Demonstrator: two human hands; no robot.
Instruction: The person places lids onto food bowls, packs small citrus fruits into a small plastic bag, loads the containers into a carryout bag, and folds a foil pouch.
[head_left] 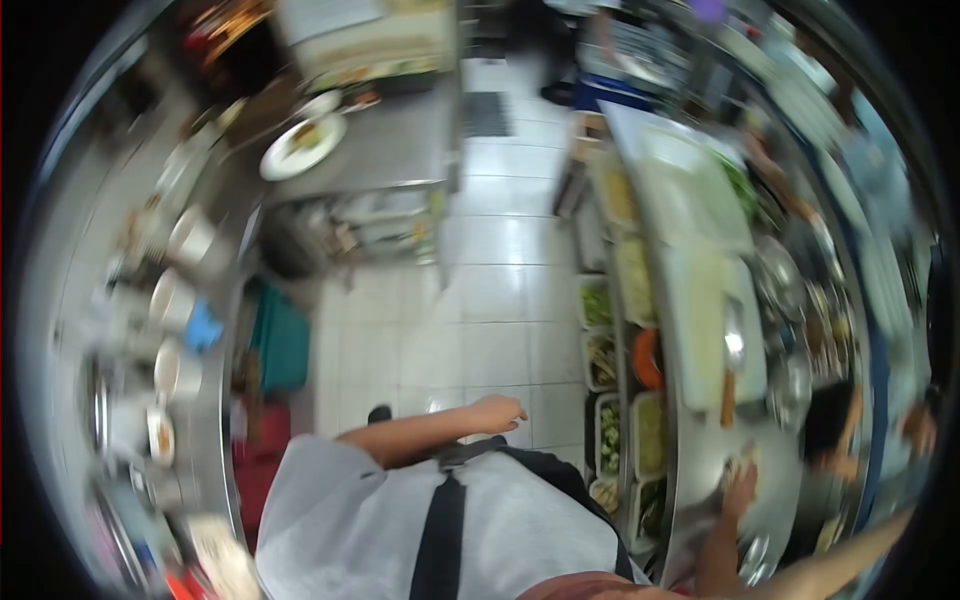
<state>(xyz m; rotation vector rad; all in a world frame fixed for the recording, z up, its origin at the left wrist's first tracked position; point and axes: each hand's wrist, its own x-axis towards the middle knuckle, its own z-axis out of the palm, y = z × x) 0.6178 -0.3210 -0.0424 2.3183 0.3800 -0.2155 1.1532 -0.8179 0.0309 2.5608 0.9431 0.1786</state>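
The nearest tub of chopped green pieces [607, 397] sits in the rack along the right-hand counter, just right of the left hand [495, 412] but apart from it; the hand hangs over the floor, its fingers loosely curled and pinching nothing that shows, while the right hand cannot be picked out, so I cannot tell its fingers. Judging by this, no handling is under way at the left hand; the filling of this tub looks done, and what is left of the work cannot be read. Farther along the same row, 1 tub holds pale brownish strips [601, 362] and the next holds leafy greens [595, 303]; beside them stands an orange bowl [641, 360], contents unclear. On the counter above, a white tray [685, 330] bears a metal-bladed tool [735, 340] with a wooden handle, and nearer, a hand [740, 485], seemingly a co-worker's, touches something pale. Across the aisle, an oval plate [275, 165] carries a portion of food, so that dish looks plated; below on the left, 3 white containers [172, 298] line the other counter, their contents too blurred to name, near a teal crate [280, 335]
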